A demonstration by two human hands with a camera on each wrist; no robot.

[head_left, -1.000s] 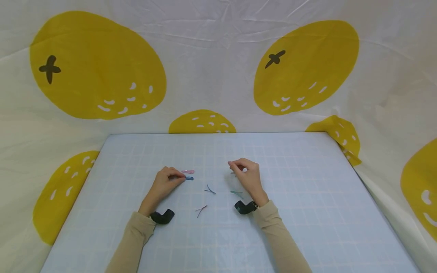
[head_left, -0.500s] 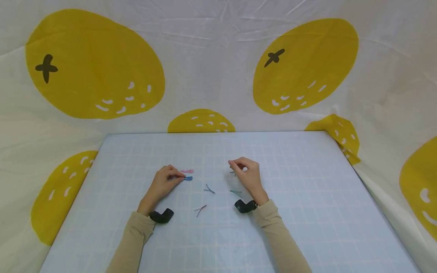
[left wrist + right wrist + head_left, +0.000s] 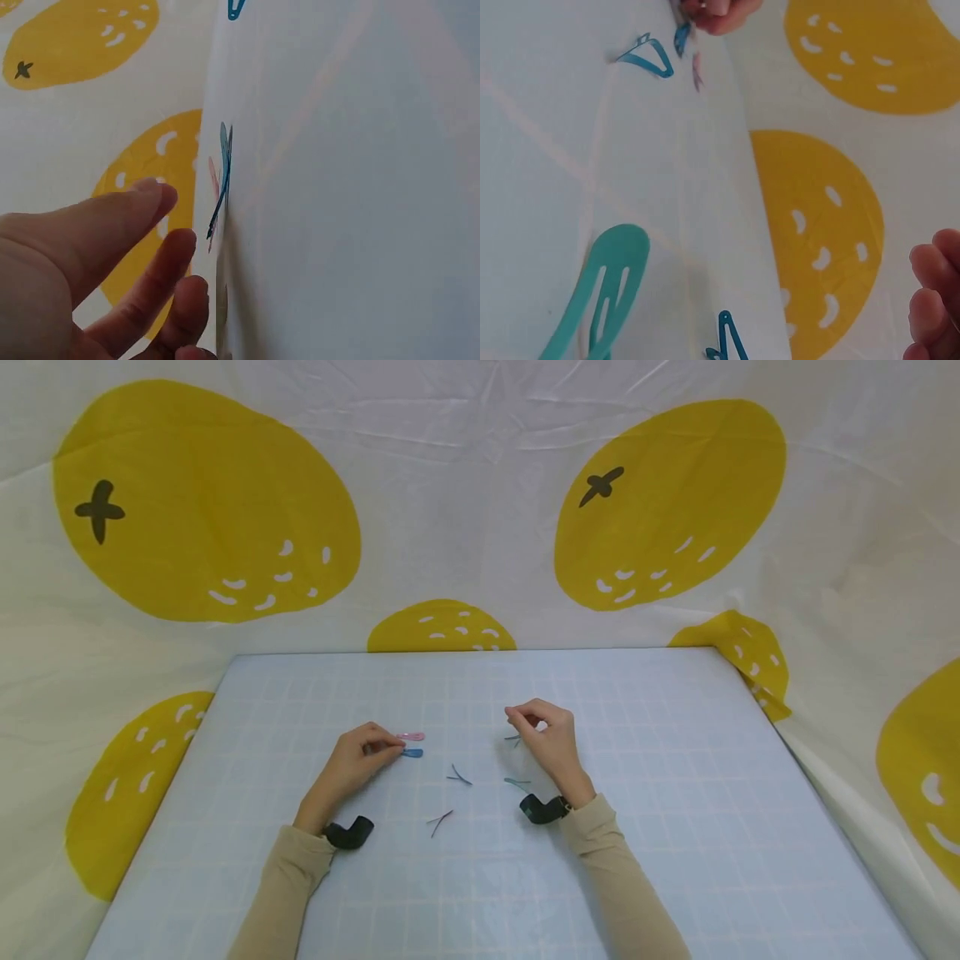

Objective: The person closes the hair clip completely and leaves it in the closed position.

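In the head view, a blue hair clip [image 3: 413, 752] lies just in front of a pink hair clip [image 3: 412, 736]. My left hand [image 3: 349, 766] is beside them, fingertips right at the blue clip's near end. From the left wrist, its thumb [image 3: 150, 196] and fingers stand apart, a small gap from the blue clip. My right hand [image 3: 551, 743] hovers over a spread blue clip [image 3: 513, 738], its fingers loosely bent. Nothing shows in its fingertips [image 3: 928, 307] in the right wrist view. A teal clip [image 3: 517, 782] lies below that hand.
Between the hands lies another spread blue clip [image 3: 460, 776], with a dark reddish clip [image 3: 441, 822] nearer me. The pale gridded tabletop [image 3: 645, 877] meets a white curtain [image 3: 465, 510] with yellow fruit prints at its back edge.
My left fingers have loosened from the blue clip and drawn back slightly left, showing more of it. My right hand has risen and shifted a little right.
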